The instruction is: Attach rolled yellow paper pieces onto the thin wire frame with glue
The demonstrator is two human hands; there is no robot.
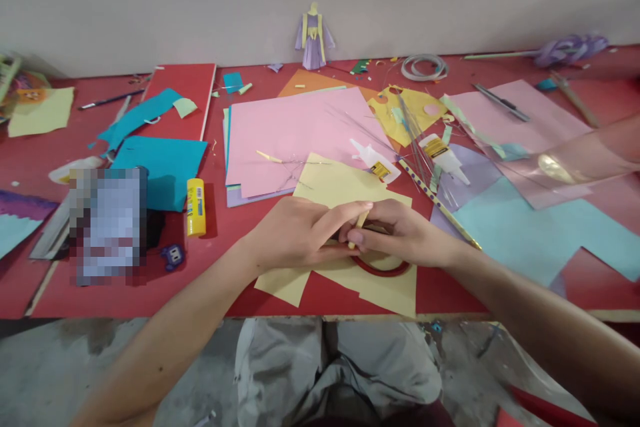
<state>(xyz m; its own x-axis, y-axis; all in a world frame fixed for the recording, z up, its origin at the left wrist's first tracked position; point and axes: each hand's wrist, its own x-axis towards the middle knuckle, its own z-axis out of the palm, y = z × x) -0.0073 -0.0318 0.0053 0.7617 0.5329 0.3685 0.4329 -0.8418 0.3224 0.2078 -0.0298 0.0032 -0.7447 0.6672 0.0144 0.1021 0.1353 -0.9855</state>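
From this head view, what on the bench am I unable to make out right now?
- The small yellow roll: mostly covered by the left hand and right hand; its shape is unclear.
- The red ring: its upper part is hidden under both hands.
- The blurred block: pixelated and unreadable.
- The glue stick label: too small to read.
- A second person's forearm: cut off by the right edge.

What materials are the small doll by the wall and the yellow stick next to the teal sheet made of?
Doll: folded paper, matte purple and yellow, with visible creases. Yellow stick: probably a plastic glue tube, smooth, with a printed label.
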